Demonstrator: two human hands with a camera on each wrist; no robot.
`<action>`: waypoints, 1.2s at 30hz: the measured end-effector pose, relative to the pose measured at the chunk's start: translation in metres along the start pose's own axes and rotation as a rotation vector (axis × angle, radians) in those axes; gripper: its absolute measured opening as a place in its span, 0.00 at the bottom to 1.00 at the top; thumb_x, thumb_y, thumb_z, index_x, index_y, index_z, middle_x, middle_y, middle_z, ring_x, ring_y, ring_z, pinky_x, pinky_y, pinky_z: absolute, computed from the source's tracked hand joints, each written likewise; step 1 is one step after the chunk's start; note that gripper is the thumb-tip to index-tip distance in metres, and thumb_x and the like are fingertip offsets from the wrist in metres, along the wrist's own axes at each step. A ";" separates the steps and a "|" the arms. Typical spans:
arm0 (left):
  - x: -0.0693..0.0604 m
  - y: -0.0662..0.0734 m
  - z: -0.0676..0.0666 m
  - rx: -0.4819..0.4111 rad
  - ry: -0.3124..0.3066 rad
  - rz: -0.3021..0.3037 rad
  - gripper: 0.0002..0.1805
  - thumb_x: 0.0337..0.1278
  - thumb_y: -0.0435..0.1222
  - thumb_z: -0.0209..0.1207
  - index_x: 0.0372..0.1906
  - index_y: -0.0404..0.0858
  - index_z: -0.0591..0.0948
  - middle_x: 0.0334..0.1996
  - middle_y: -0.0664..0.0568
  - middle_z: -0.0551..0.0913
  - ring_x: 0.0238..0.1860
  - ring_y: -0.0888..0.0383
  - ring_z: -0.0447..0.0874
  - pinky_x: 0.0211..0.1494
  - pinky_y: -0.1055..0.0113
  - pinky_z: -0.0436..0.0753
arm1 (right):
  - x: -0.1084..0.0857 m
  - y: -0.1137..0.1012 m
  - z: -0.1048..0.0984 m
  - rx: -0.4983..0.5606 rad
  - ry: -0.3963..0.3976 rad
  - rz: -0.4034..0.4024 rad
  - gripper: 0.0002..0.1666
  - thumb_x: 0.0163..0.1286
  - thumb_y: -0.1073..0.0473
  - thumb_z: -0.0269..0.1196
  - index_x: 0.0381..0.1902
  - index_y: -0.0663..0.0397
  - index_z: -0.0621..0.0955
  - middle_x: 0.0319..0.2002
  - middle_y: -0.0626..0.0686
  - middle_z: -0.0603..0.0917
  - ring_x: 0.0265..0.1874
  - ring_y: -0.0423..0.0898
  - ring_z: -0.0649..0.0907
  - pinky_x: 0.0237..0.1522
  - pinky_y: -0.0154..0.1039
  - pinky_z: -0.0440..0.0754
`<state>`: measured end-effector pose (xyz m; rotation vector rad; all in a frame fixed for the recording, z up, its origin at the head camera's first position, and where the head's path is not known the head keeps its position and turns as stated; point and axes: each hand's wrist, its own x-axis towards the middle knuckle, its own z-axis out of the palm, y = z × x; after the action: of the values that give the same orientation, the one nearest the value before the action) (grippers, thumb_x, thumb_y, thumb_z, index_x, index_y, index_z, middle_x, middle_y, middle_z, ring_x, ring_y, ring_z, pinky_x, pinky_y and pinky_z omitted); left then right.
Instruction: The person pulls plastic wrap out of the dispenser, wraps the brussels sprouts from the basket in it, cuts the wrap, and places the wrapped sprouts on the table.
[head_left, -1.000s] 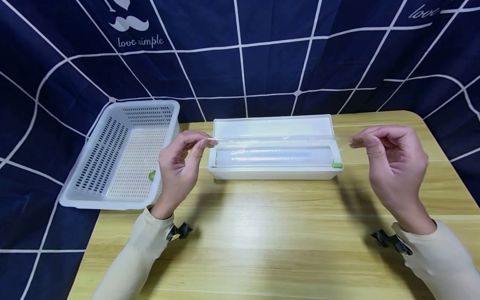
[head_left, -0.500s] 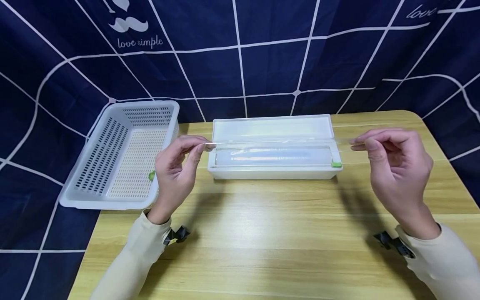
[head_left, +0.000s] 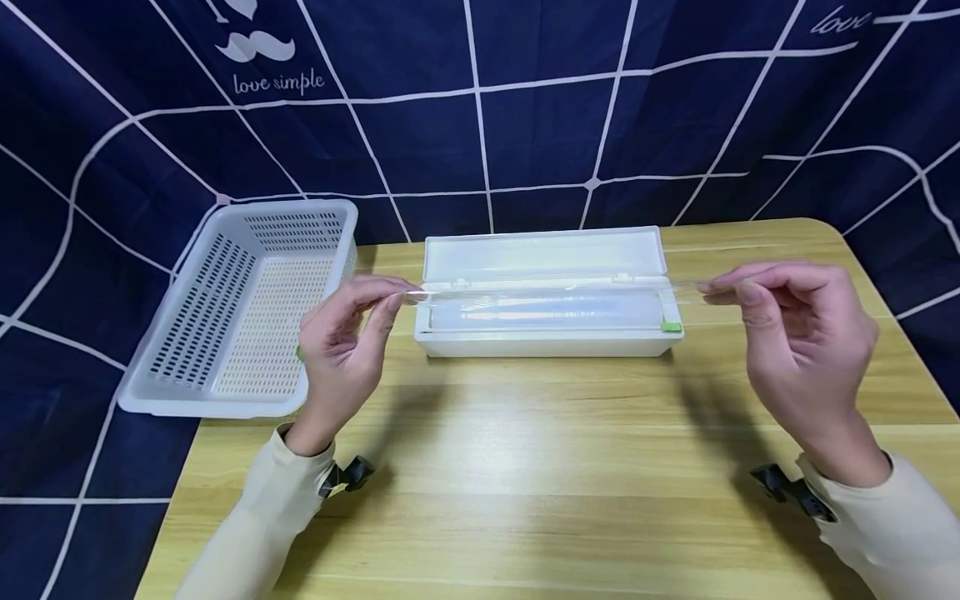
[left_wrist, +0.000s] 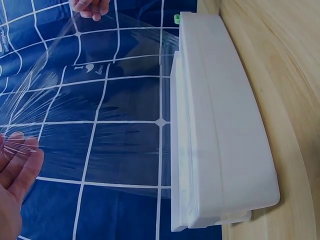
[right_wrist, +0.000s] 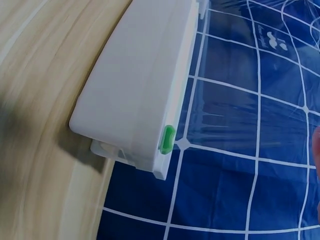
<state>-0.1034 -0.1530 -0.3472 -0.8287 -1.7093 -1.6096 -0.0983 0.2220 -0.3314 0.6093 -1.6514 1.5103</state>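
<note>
A clear sheet of cling film (left_wrist: 100,95) stretches from the white dispenser box (head_left: 547,344) up to both hands. My left hand (head_left: 345,354) pinches one corner between thumb and fingers, where the film bunches into creases in the left wrist view. The opposite corner is pinched by my right hand (head_left: 813,350), of which only an edge enters the right wrist view. Inside the box lies the film roll (head_left: 547,312); the lid (head_left: 543,254) leans back, raised. A green slider (right_wrist: 168,139) sits at the box's right end. Both hands are above the table, apart from the box.
A white slotted basket (head_left: 176,407) stands at the left, with a small green item (head_left: 299,353) mostly hidden behind my left hand. Beneath everything is a wooden table (head_left: 510,500). Dark blue cloth (head_left: 540,125) with white lines hangs behind and at the sides.
Both hands have drawn a little toward me and slightly outward, the left one leftward and the right one rightward. More film shows between them and the box. Box and basket stay put.
</note>
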 end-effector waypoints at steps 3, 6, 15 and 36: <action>0.000 0.002 0.001 -0.017 0.010 0.010 0.17 0.79 0.32 0.64 0.40 0.17 0.83 0.39 0.35 0.90 0.45 0.46 0.90 0.54 0.59 0.88 | -0.001 -0.002 0.001 0.004 0.010 -0.018 0.11 0.76 0.77 0.63 0.38 0.86 0.73 0.35 0.69 0.88 0.39 0.43 0.92 0.48 0.30 0.87; 0.000 0.004 0.001 -0.030 0.011 0.015 0.16 0.78 0.31 0.65 0.39 0.17 0.83 0.39 0.33 0.89 0.46 0.46 0.90 0.56 0.56 0.88 | -0.003 -0.004 0.002 0.039 0.024 -0.033 0.12 0.75 0.78 0.64 0.37 0.86 0.73 0.35 0.70 0.88 0.39 0.44 0.92 0.49 0.31 0.88; -0.004 0.010 0.000 -0.073 -0.013 0.033 0.14 0.78 0.29 0.63 0.39 0.17 0.82 0.41 0.31 0.90 0.50 0.42 0.92 0.59 0.49 0.88 | -0.009 -0.011 0.003 0.065 0.049 -0.093 0.13 0.74 0.76 0.66 0.36 0.84 0.73 0.35 0.72 0.86 0.41 0.45 0.93 0.50 0.30 0.87; -0.029 0.023 -0.019 -0.054 -0.392 0.037 0.14 0.89 0.31 0.48 0.42 0.22 0.70 0.65 0.30 0.82 0.56 0.48 0.91 0.28 0.74 0.68 | -0.047 -0.027 -0.015 -0.042 -0.106 -0.118 0.10 0.79 0.74 0.60 0.39 0.81 0.72 0.40 0.68 0.91 0.35 0.37 0.90 0.27 0.14 0.56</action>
<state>-0.0673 -0.1716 -0.3560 -1.2618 -1.9046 -1.5479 -0.0470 0.2238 -0.3538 0.7617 -1.6914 1.3761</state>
